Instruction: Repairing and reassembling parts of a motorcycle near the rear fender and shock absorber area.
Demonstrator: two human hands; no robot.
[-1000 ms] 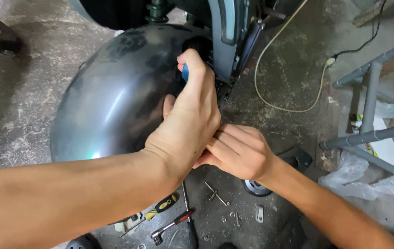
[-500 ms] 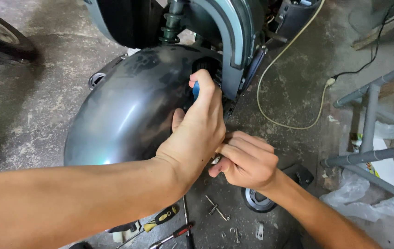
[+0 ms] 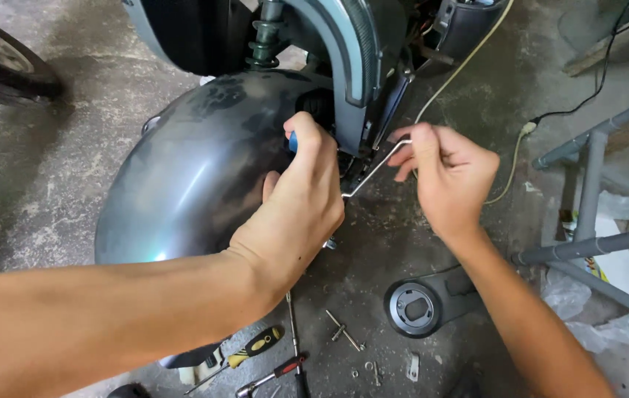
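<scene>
My left hand [image 3: 296, 210] is closed around a blue-handled tool [image 3: 294, 141], pressed against the grey scooter fender [image 3: 189, 169] near its mount. To the right, my right hand [image 3: 443, 173] pinches a thin bent metal rod [image 3: 373, 171] whose lower end reaches the bracket beside my left hand. The scooter's teal front fork cover [image 3: 358, 51] stands just above both hands.
On the concrete floor below lie a yellow-handled screwdriver [image 3: 252, 346], a red-handled tool [image 3: 274, 374], loose screws and small bits [image 3: 347, 332], and a black round cap part [image 3: 417, 306]. A grey metal frame [image 3: 587, 199] stands right, a tyre [image 3: 1, 66] at far left, a cable [image 3: 469, 59] above.
My right hand has left its spot under my left hand, moving up and right, and now holds the bent rod. The view has shifted down, showing more of the scooter.
</scene>
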